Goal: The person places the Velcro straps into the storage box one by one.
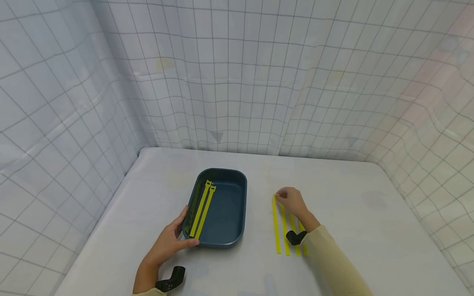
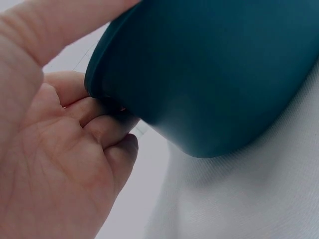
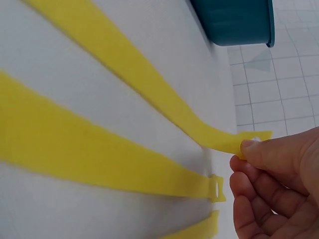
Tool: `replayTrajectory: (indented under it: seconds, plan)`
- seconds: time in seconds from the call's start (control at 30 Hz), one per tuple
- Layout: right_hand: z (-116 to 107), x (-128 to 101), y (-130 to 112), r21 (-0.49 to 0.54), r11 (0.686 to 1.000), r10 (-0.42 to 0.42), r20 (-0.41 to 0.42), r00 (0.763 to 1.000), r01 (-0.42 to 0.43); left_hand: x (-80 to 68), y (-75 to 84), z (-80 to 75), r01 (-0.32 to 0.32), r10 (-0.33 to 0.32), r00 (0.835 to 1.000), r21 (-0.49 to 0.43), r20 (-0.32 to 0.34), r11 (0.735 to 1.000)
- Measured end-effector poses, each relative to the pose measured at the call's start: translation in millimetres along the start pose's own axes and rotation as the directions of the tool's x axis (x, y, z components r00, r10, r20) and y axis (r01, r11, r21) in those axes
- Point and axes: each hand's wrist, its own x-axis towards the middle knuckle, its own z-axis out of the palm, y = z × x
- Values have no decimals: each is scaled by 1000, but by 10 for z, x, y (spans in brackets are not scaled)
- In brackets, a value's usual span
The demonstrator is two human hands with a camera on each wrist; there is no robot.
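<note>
The right hand pinches the far end of the yellow strap nearest the tray. The left hand grips the tray's near corner

A white table with rounded corners fills the lower part of the head view, its cloth-like top smooth and pale. Behind the table and on both sides of it hang translucent white sheets printed with a thin dark grid — they sag and crease a little. Soft, even light comes through the sheets, faintly pinkish to the right of the table.
</note>
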Motion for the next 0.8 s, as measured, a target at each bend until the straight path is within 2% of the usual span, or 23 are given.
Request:
replayTrajectory:
  seconds: [0.33,0.8]
  plan:
    - [-133,-138,-34,71,997,-36,-47,998,39,-7,6,0,-6,6,1000,21,-9,1000]
    - [-278,-266,-139,106,989,-93,-56,994,99,3,2,-2,-15,15,1000,21,-8,1000]
